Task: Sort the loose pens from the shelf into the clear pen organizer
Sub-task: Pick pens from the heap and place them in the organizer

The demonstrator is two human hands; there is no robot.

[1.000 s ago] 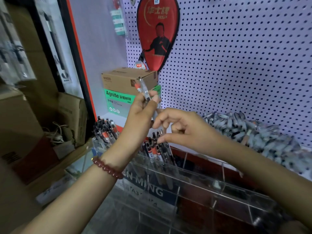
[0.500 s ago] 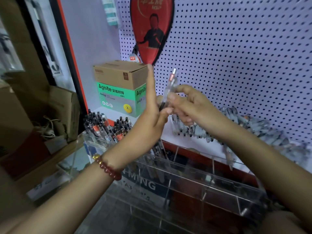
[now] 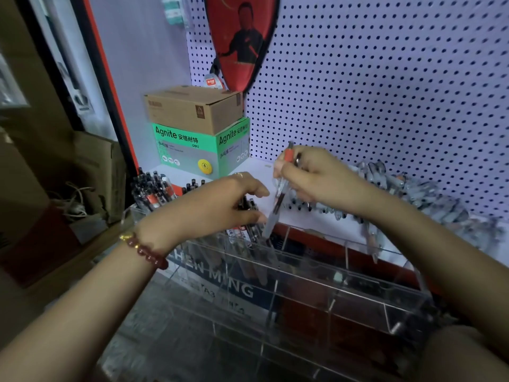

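The right hand (image 3: 316,179) is grasping a pen (image 3: 278,201) near its upper end, with the fingers and the thumb curled around it. A red part of the pen is showing above the fingers. The pen is standing almost upright, only a little tilted, and its tip is pointing down at the organizer (image 3: 308,274), close to the rim of a compartment in the back row. I cannot tell if the tip is already inside.

The left hand (image 3: 217,201) is hovering just left of this pen, above the back row. Its fingers are relaxed and a little spread, and they are holding nothing that I can see. The thumb tip is lying just beside the lower part of the pen; whether it is touching, I cannot tell. A bracelet (image 3: 146,252) of red beads is sitting on the left wrist.

Standing pens (image 3: 154,193) are filling the left compartments of the organizer, caps up, some under the left hand. The compartments to the right are looking mostly empty, but the clear walls are making this hard to judge. Loose pens (image 3: 418,194) are lying in a long heap on the shelf (image 3: 256,169), behind the right arm.

At the back left of the shelf a brown box (image 3: 192,108) is resting on a green box (image 3: 198,146). A pegboard (image 3: 385,78) is rising behind everything, and a red cover (image 3: 242,37) is hanging on it.
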